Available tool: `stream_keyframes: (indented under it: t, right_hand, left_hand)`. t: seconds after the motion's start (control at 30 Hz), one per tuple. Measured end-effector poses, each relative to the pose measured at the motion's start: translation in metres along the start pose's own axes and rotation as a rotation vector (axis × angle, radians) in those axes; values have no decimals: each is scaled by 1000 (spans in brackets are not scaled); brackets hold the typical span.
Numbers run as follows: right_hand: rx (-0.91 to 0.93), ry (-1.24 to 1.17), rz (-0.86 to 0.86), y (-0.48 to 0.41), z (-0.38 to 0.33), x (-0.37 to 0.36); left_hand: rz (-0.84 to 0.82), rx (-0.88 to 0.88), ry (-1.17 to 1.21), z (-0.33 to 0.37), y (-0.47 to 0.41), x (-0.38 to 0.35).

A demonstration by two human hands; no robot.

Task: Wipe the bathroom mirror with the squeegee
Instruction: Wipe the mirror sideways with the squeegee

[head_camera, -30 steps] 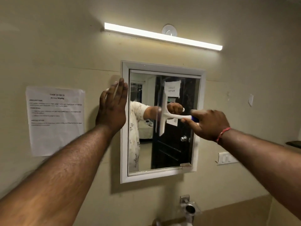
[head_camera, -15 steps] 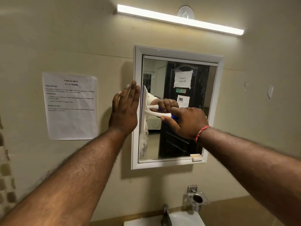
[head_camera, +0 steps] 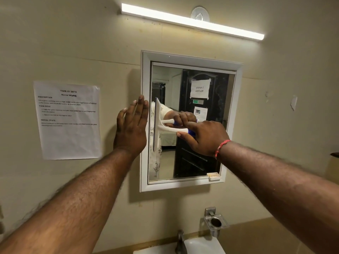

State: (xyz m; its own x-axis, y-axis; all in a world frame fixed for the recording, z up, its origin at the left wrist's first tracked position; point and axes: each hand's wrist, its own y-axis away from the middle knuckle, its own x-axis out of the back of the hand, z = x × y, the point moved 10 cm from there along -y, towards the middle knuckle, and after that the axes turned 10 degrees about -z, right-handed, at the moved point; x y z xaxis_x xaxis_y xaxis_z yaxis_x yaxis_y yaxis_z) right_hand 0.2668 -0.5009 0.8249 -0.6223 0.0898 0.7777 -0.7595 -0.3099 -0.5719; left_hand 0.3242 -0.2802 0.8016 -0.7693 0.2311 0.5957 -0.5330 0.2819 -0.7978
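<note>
A white-framed mirror (head_camera: pixel 190 162) hangs on the beige wall. My right hand (head_camera: pixel 205 137) grips the blue-and-white handle of a white squeegee (head_camera: pixel 166 128). Its blade stands upright against the glass at the mirror's left edge, about mid-height. My left hand (head_camera: pixel 131 128) lies flat, fingers apart, on the wall and the left side of the mirror frame, just left of the blade. The glass reflects my hand, the squeegee and a dark door with paper notices.
A printed task sheet (head_camera: pixel 68 120) is taped to the wall left of the mirror. A tube light (head_camera: pixel 192 21) glows above. Below are a metal holder (head_camera: pixel 215 223), a tap (head_camera: pixel 180 239) and a white basin (head_camera: pixel 201 246).
The squeegee has slid left across the glass from the middle to the left edge, my right hand following. My left hand stays on the frame. The camera view has shifted.
</note>
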Motion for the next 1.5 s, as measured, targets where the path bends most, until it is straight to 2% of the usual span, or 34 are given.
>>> stream_keyframes:
  t: [0.27,0.7,0.87,1.5]
  right_hand:
    - [-73,57,12,28,52,-9]
    - [-384,210,-65,115,189,-7]
    - [-391,231,-105,117,196,-7]
    - [-367,245,-74,126,212,-1]
  left_hand:
    - [-8,12,31,3,1,0]
    - [32,22,48,7,3,-4]
    - [43,1,31,8,4,-3]
    - [13,-8,1,3,17,-10]
